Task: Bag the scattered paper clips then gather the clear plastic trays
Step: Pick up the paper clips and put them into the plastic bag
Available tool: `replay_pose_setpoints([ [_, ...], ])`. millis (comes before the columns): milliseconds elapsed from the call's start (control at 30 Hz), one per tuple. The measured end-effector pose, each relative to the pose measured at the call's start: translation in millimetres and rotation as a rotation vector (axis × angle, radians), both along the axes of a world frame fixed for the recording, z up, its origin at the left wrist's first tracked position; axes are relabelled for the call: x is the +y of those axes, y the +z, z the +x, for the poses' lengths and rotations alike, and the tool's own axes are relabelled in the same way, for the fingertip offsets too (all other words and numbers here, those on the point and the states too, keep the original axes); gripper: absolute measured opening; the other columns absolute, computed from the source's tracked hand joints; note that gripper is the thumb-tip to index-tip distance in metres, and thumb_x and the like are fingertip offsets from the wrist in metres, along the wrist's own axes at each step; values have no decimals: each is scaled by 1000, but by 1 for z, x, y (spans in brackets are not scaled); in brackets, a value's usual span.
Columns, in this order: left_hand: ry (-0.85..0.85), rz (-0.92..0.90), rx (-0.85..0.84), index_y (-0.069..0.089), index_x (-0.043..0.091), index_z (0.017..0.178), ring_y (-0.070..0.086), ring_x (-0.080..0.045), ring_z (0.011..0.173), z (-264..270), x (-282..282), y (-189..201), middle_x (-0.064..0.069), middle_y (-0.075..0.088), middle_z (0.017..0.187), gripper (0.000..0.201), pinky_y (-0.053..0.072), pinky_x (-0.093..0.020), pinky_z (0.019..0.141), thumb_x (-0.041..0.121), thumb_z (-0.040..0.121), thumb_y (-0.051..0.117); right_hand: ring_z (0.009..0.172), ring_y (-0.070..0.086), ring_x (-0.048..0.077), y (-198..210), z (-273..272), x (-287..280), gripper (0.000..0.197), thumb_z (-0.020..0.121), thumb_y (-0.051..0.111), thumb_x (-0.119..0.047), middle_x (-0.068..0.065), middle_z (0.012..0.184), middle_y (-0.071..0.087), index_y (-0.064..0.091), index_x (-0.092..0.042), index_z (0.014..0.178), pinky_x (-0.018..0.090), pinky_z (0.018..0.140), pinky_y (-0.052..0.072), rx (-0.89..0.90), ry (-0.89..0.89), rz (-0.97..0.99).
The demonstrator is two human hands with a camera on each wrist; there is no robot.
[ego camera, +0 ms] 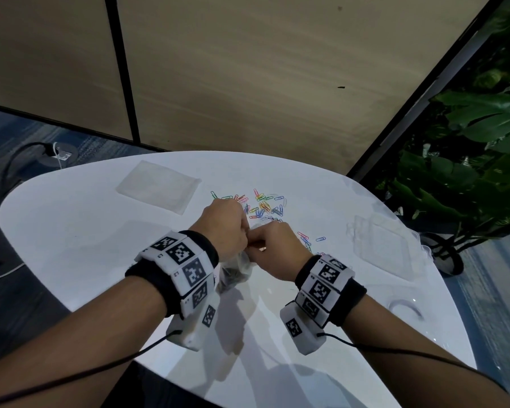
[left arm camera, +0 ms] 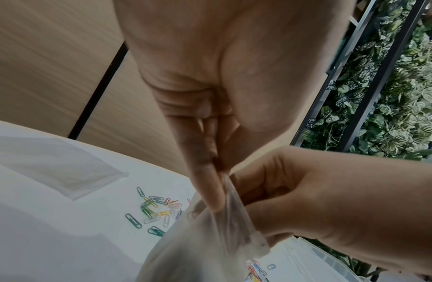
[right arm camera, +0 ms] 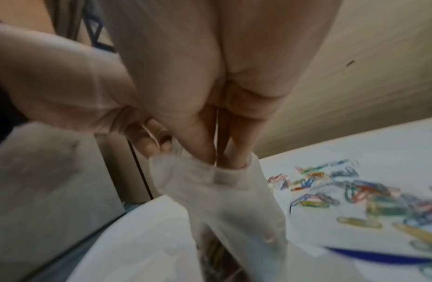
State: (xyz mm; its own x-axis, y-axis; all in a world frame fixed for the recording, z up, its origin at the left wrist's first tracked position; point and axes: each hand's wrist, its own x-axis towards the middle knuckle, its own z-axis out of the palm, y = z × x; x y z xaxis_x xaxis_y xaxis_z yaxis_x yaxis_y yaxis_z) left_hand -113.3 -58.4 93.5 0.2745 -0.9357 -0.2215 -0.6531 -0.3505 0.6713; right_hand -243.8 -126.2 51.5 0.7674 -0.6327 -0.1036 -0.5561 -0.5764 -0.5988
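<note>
Both hands hold a small clear plastic bag (ego camera: pixel 235 270) above the white table (ego camera: pixel 71 237). My left hand (ego camera: pixel 227 228) pinches the bag's top edge (left arm camera: pixel 230 194) between thumb and fingers. My right hand (ego camera: pixel 273 245) pinches the same rim (right arm camera: pixel 224 177) from the other side. Several clips show dark inside the bag. Coloured paper clips (ego camera: pixel 262 206) lie scattered just beyond the hands, seen also as paper clips (left arm camera: pixel 152 211) and paper clips (right arm camera: pixel 355 192). Clear plastic trays (ego camera: pixel 386 245) lie flat at the right of the table.
A flat clear bag or sheet (ego camera: pixel 158 185) lies at the table's far left. A transparent ring-shaped item (ego camera: pixel 405 308) sits near the right edge. Leafy plants (ego camera: pixel 465 160) stand right of the table. A wood-panelled wall (ego camera: pixel 248 69) rises behind. A floor socket with cable (ego camera: pixel 55 153) lies left.
</note>
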Motion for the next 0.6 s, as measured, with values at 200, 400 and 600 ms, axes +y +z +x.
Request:
replay_pose_setpoints([
  [200,39,1,6,76,9,98,67,-27,79,5,-1,-4,-10,71,94,23,60,-35,82,2,89,56,76,72,23,9,-29,-35,15,87,63,2,16,88,74,74,-3,95,40,75,60,-284,-304,442],
  [400,45,13,11,74,9,104,67,-26,84,8,-1,-5,-10,71,102,23,59,-33,83,3,91,56,121,53,30,-48,-127,-100,98,63,89,-34,15,136,44,36,-24,145,38,102,47,702,-412,33],
  [600,43,28,-6,74,10,105,63,-24,78,8,-3,-6,-9,69,95,24,58,-31,81,2,91,55,109,54,24,-82,-146,-100,101,60,90,-41,12,127,44,37,-20,144,31,100,42,670,-360,10],
])
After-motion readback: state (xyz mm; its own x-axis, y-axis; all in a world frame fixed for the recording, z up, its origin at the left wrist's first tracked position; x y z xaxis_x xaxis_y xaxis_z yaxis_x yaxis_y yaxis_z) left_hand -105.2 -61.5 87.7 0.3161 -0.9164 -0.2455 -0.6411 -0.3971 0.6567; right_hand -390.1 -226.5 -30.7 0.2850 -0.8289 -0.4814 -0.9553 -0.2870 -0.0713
